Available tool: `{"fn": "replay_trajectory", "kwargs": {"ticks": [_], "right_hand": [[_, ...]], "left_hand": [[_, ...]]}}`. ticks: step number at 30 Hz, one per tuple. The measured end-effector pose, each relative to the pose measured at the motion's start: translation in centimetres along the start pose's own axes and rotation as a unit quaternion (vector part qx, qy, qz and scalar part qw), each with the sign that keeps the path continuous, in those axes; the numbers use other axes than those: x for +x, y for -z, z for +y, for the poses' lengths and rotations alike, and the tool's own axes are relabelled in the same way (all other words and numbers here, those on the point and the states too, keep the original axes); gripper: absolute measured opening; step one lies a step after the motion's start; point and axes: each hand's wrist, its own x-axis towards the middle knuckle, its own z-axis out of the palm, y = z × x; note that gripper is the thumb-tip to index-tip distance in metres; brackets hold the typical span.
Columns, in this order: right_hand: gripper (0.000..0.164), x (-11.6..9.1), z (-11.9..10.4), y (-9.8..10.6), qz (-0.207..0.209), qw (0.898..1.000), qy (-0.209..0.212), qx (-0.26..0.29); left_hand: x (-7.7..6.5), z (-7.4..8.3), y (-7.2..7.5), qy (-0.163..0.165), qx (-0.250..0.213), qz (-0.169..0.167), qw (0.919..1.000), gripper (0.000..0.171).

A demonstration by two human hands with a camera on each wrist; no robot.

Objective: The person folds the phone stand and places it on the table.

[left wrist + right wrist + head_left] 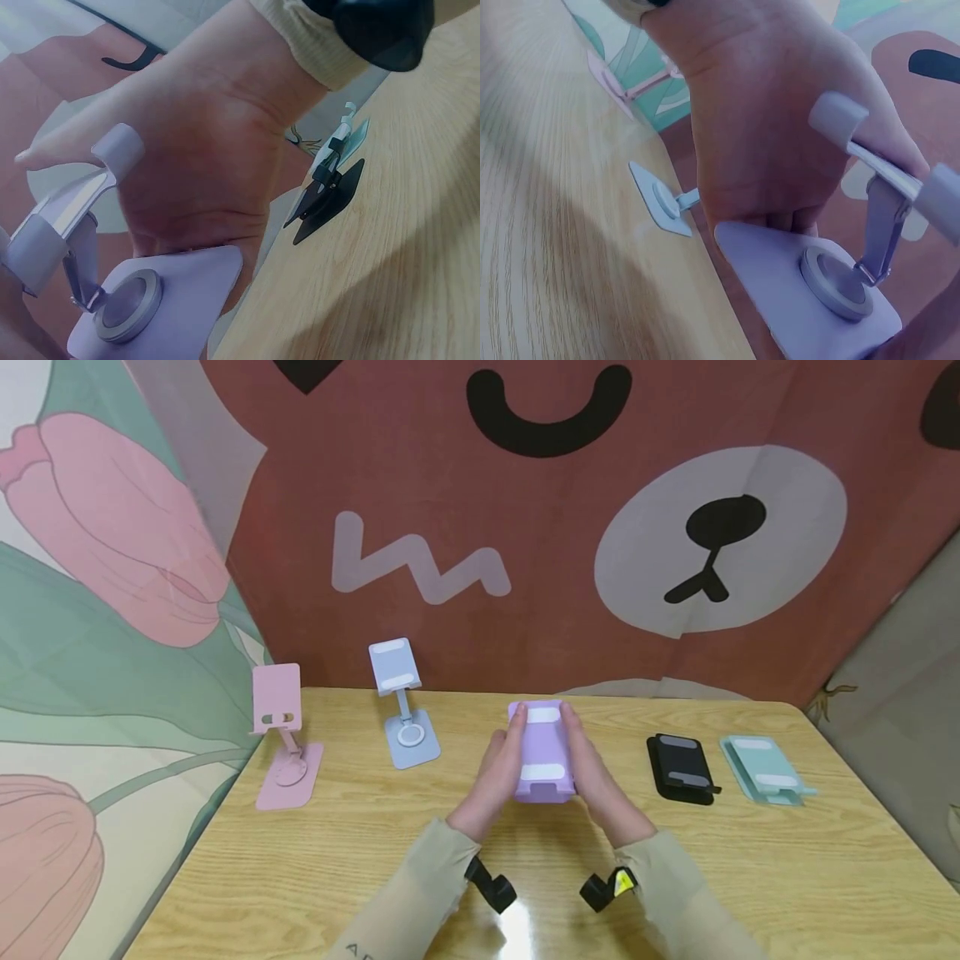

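A light purple phone stand (543, 747) is held up off the table between my two hands, partly unfolded. My left hand (497, 777) grips its left side, and my right hand (595, 781) grips its right side. Both thumbs lie along the edges of the upper plate. The left wrist view looks across at the right hand (202, 142), with the stand's base (199, 289) and round hinge ring in front of it. From the right wrist view, the hinged arm (885, 221) rises between base and upper plate. Some fingers are hidden behind the base.
An unfolded pink phone stand (277, 697) and an unfolded light blue one (411, 752) stand at the left on the wooden table (360, 827). Folded black (681, 768) and mint (765, 764) stands lie at the right. A printed cloth (555, 560) hangs behind the table.
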Motion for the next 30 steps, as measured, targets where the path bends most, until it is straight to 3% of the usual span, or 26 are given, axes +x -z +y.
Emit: {"fn": "replay_trajectory", "kwargs": {"ticks": [9, 16, 30], "right_hand": [[0.085, -0.1, -0.1, -0.6, -0.005, 1.0, 0.013, 0.008], [0.072, 0.3, 0.4, -0.9, -0.001, 0.999, 0.034, 0.014], [0.068, 0.0, 0.2, -1.1, 0.023, 0.999, 0.045, 0.003]], "left_hand": [[-0.4, 0.1, -0.2, -0.013, -0.027, 0.013, 0.9995, 0.081], [-0.5, -0.1, -0.2, -0.014, -0.029, 0.013, 0.9994, 0.082], [-0.4, -0.2, -0.2, -0.025, -0.031, 0.017, 0.9991, 0.078]]}}
